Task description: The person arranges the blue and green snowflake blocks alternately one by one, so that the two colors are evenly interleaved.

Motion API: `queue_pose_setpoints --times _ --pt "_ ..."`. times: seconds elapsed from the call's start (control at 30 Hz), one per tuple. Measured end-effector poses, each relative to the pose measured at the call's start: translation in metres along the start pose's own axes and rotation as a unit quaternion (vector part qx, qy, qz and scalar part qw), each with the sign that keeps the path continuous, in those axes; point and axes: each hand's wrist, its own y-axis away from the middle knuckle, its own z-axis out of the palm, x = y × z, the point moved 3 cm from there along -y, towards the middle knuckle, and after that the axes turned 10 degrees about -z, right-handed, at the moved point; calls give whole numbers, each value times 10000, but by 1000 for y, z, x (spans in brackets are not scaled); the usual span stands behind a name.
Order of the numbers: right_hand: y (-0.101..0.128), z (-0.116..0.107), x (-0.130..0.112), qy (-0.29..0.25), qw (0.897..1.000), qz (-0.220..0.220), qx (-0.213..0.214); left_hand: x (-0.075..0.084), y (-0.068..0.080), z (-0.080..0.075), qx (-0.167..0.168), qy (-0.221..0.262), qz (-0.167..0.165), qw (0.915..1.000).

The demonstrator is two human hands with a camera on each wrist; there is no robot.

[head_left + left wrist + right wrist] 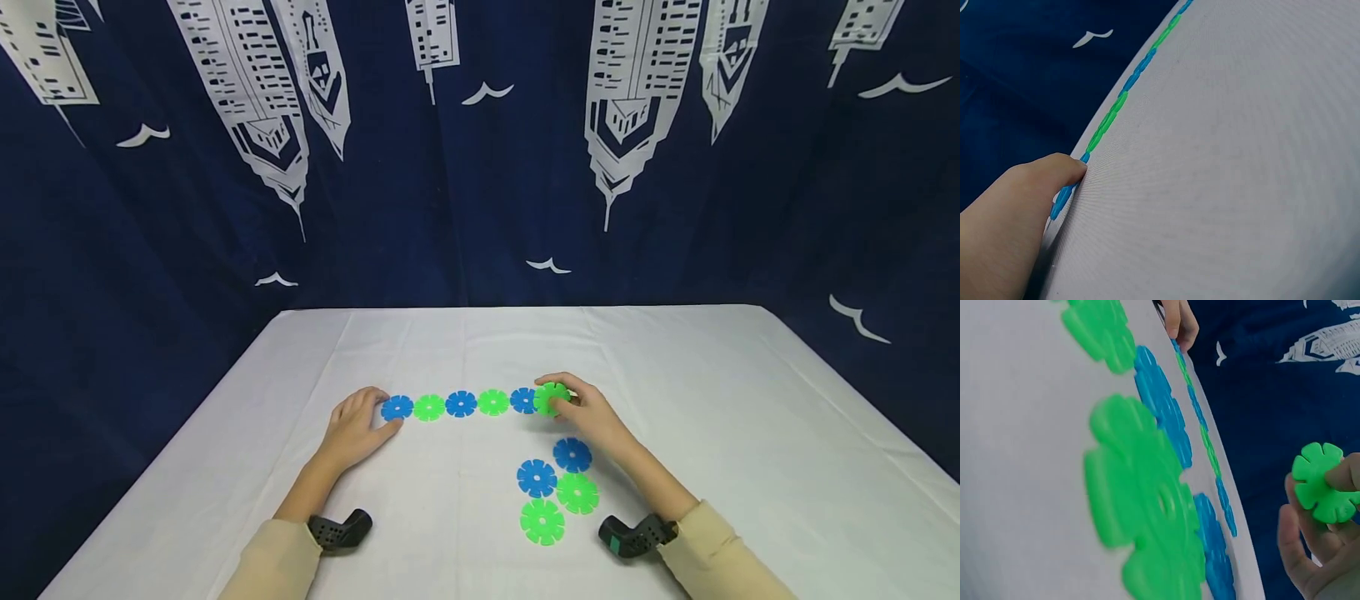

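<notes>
Head view: extending the row seemed underway; left hand held the leftmost blue disc, right hand pinched a green disc, likely needing alignment before lowering.

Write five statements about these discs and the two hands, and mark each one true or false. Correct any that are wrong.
1. The right hand pinches a green disc. True.
2. That green disc lies flat on the table. False: it is held up off the table.
3. The row on the table alternates blue and green. True.
4. The left hand is at a green disc. False: its thumb and fingers hold the blue disc at the row's left end.
5. The four loose discs, nearer the person than the row, are all blue. False: two are blue and two are green.
</notes>
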Motion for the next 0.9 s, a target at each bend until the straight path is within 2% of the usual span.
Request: queue_pose_setpoints --times 0.2,0.4,0.47,0.6,0.7,0.9 --pt "0 -16 16 -147 9941 455 978 0 1 0 -35 -29 3 10000" --pt "2 -20 30 -125 9899 720 1215 1 1 -1 -41 -22 7 10000" --pt "4 -20 34 197 9900 768 1165 1 1 -1 -42 -10 19 10000" --pt "5 -20 44 1191 9850 773 977 0 1 -1 -55 -12 18 10000" --pt "5 -19 49 1795 9786 605 803 -1 1 -1 -59 -14 12 10000" --pt "6 -18 50 2627 9627 233 597 0 0 -1 -45 -15 6 10000"
